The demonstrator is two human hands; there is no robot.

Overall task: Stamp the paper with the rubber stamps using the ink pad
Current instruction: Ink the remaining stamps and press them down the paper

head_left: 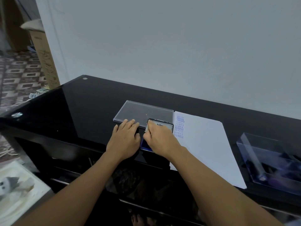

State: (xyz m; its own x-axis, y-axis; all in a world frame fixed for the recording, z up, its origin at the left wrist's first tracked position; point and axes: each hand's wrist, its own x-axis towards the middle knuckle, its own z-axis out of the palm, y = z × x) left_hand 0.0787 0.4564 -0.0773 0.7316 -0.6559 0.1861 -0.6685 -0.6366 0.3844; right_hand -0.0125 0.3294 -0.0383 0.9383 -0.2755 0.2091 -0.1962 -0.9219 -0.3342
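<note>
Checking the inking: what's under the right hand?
Only a blue corner of the ink pad shows under the right hand; the rest, and anything it holds, is covered.

The right grip [160,138] covers most of the ink pad [145,145], leaving only a blue sliver at its left edge. Whatever its curled fingers close on is hidden beneath it. Just beyond the grip, the raised lid [164,124] shows a half-covered label. Well to its right, the clear box [276,160] is cut by the picture's edge, its contents blurred.
</note>
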